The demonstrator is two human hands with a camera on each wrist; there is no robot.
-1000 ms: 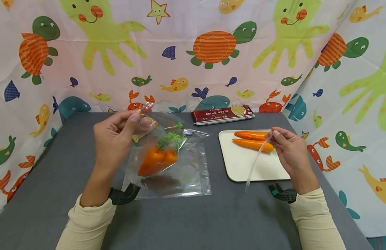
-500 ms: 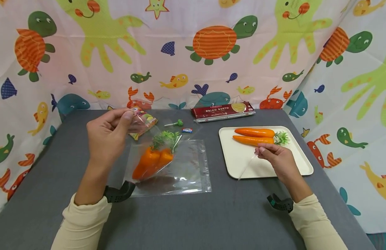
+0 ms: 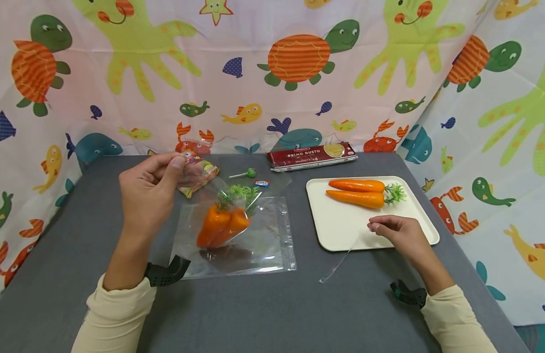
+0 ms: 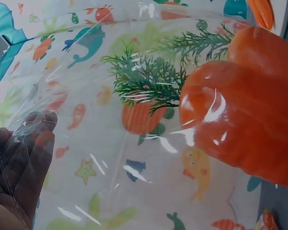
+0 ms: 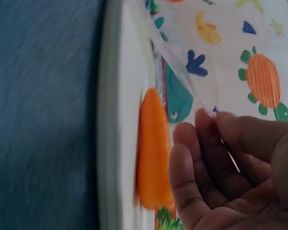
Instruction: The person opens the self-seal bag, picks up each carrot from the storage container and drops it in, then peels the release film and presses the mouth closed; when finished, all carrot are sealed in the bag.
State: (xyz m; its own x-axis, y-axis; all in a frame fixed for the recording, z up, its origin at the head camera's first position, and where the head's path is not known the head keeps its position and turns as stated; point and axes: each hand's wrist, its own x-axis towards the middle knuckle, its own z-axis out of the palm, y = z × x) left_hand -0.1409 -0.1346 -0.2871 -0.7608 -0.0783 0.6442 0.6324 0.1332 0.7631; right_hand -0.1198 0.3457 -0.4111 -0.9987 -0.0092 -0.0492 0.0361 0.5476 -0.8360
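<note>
My left hand [image 3: 148, 191] pinches the top of a clear plastic bag [image 4: 101, 158] in thumb and fingers. Two plump orange carrots [image 3: 215, 226] with feathery green tops hang inside it. In the left wrist view the carrots [image 4: 230, 115] fill the right side behind shiny film. Beneath them a flat clear zip bag [image 3: 272, 250] lies on the table. Over the front of the cream tray [image 3: 343, 228], my right hand [image 3: 398, 235] pinches one end of a thin transparent strip [image 3: 336, 267], whose other end trails toward the table. The right wrist view shows this strip [image 5: 175, 67] rising from the fingertips.
Two carrots [image 3: 356, 197] with green tops lie along the tray's back. Behind stand a red spaghetti pack [image 3: 314, 156], a green lollipop [image 3: 251, 172], a small blue-wrapped sweet [image 3: 261, 183] and a colourful snack packet [image 3: 206, 171]. A printed curtain [image 3: 237, 88] encloses the table.
My right hand has come down from beside the tray carrots to the tray's front, still pinching the strip. The left hand has shifted slightly left with the bagged carrots.
</note>
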